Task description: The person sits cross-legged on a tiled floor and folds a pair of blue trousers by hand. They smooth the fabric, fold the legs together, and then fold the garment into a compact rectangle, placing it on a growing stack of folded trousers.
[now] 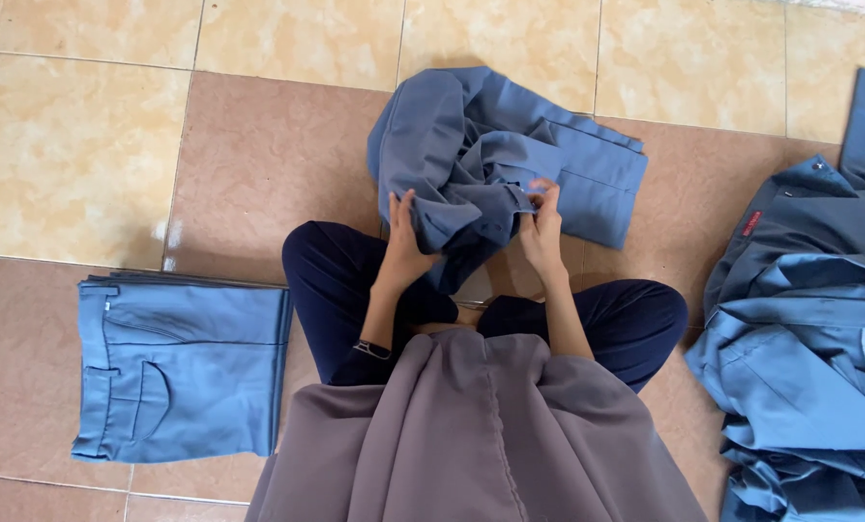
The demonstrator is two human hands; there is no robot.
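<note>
A crumpled grey-blue pair of trousers (471, 145) lies on the tiled floor in front of my crossed legs. My left hand (405, 237) grips the bunched cloth at its near left side. My right hand (542, 224) pinches a fold of the same garment near its middle, fingers closed on the fabric. Part of the garment lies flat toward the right, with a pocket seam showing.
A neatly folded stack of blue trousers (181, 365) sits on the floor at my left. A loose heap of similar blue garments (809, 338) lies at my right. The floor (74, 155) has beige and brown tiles. My dark trouser legs and brown garment fill the lower middle.
</note>
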